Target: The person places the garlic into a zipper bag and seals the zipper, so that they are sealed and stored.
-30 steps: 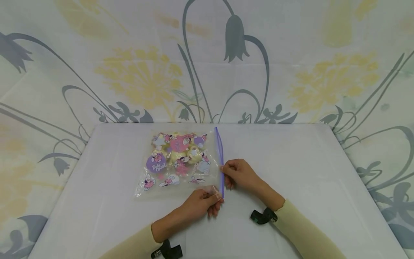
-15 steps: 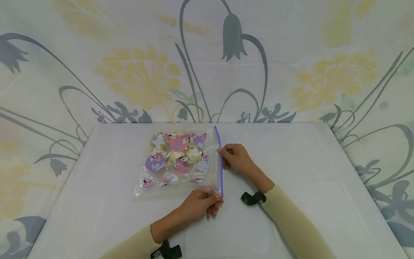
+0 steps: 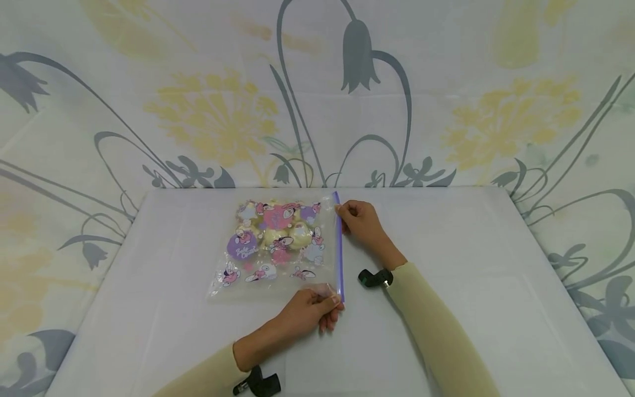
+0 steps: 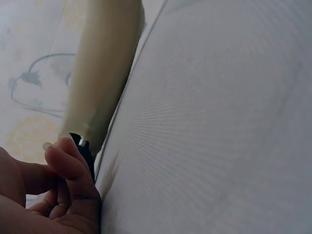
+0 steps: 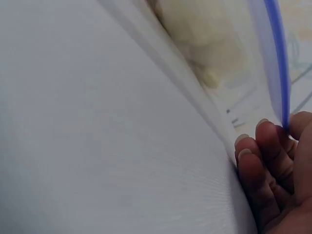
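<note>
A clear zip bag (image 3: 292,270) printed with pink and purple cartoon figures lies flat on the table, its purple zip strip (image 3: 339,259) along the right side. Pale yellow rounded items (image 3: 299,236) show through the plastic; their kind is hard to tell. My left hand (image 3: 310,311) pinches the near right corner of the bag between thumb and fingers. Close to the far end of the strip, my right hand (image 3: 363,221) pinches the zip. The right wrist view shows the blue-purple strip (image 5: 279,58) running into the fingers of that hand (image 5: 278,165).
White cloth covers the table (image 3: 446,309). Behind it and at both sides hangs a floral curtain (image 3: 367,127). Each wrist carries a small black camera, one on the left (image 3: 258,383) and one on the right (image 3: 375,278).
My right hand has slid along the zip strip from about its middle to near the far end. The strip, bowed apart earlier, now lies straight. My left hand holds its place at the near corner.
</note>
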Tool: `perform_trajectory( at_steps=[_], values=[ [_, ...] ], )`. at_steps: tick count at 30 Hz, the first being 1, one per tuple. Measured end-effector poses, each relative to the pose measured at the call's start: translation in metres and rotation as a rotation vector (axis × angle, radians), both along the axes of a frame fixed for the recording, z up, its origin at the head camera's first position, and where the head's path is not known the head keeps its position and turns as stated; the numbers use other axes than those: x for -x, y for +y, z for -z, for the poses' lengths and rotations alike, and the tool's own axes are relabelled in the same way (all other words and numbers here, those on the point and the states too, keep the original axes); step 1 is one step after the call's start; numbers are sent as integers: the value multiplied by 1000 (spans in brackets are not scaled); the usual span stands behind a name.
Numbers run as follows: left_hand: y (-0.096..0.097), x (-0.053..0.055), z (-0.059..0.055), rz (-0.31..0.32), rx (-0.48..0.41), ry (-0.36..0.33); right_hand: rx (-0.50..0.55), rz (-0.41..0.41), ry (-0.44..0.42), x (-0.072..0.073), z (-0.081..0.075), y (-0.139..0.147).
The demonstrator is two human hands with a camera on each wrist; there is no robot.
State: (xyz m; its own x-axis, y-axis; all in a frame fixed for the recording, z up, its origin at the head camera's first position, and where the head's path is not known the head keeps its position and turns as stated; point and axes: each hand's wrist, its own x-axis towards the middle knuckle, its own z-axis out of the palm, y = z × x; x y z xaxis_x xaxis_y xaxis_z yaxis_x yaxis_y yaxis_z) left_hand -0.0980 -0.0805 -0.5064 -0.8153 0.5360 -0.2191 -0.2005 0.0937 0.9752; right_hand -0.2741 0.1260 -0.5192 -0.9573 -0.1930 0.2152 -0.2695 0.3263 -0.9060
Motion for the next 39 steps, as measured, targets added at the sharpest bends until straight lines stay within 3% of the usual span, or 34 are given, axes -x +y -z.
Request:
perform_trajectory(
  at_steps=[9,14,23,30,33,39],
  values=[
    [-1,0,5,3,-12,14,-52,96,-3,25,-2,-1],
    [-1,1,4,-7,-17,25,-60,95,-19,35,-2,-2],
    [1,-2,3,24,-17,19,-90,135,-26,33,0,-2],
    [1,-6,0,44,9,-61,-49,167,-48,26,-2,0],
    [-1,-7,-1,92,39,-58,-35,164,-47,22,-1,2],
    [-7,-6,-4,272,124,75,-3,149,-1,9,3,5]
  ],
)
